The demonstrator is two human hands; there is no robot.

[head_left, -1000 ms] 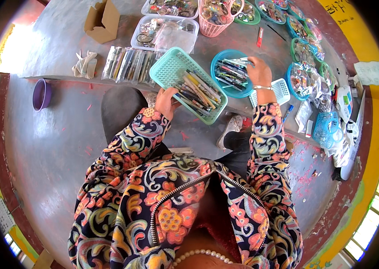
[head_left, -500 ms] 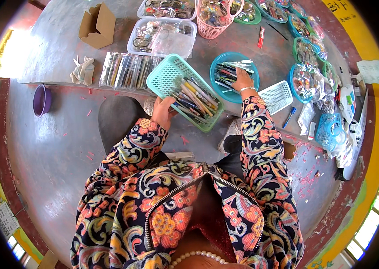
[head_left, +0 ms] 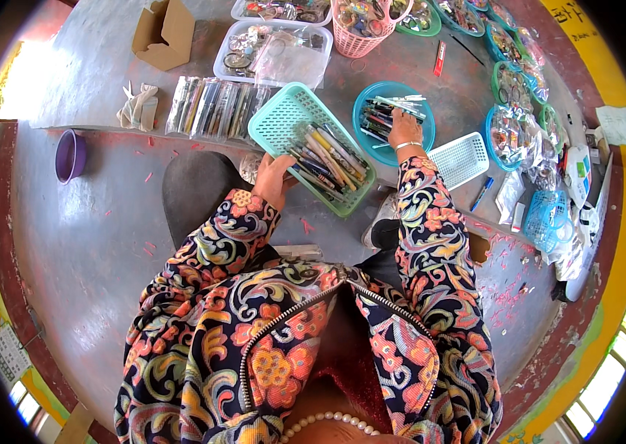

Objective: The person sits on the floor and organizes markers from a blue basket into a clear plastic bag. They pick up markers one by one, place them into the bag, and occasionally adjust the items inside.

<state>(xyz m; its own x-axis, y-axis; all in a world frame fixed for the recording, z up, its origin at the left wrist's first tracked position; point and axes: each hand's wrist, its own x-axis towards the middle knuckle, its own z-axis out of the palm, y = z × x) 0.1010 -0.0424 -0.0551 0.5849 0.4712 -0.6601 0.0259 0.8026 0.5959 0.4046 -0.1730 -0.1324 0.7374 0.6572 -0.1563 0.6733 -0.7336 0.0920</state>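
Note:
My left hand (head_left: 274,180) is closed on the near left rim of a mint-green slotted basket (head_left: 274,117), which slants over the table's near edge. Pens (head_left: 335,164) of mixed colours lie bunched in its nearer half. To the right, my right hand (head_left: 404,129), with a bracelet at the wrist, reaches into a round blue basket (head_left: 430,111). Its fingers are closed around white-barrelled pens (head_left: 406,101) at the basket's far right; the fingertips are partly hidden. Dark pens (head_left: 376,120) lie beside them.
Wrapped pen packs (head_left: 213,109) lie left of the green basket, near pale gloves (head_left: 137,107) and a cardboard box (head_left: 163,37). A pale slotted tray (head_left: 459,161) and blue marker (head_left: 481,194) are at right. Behind stand a clear tub (head_left: 233,41) and pink basket (head_left: 357,41).
My right hand has shifted slightly within the blue basket, and the white pens under its fingers have changed position. The left hand still holds the green basket; the whole view has shifted a little.

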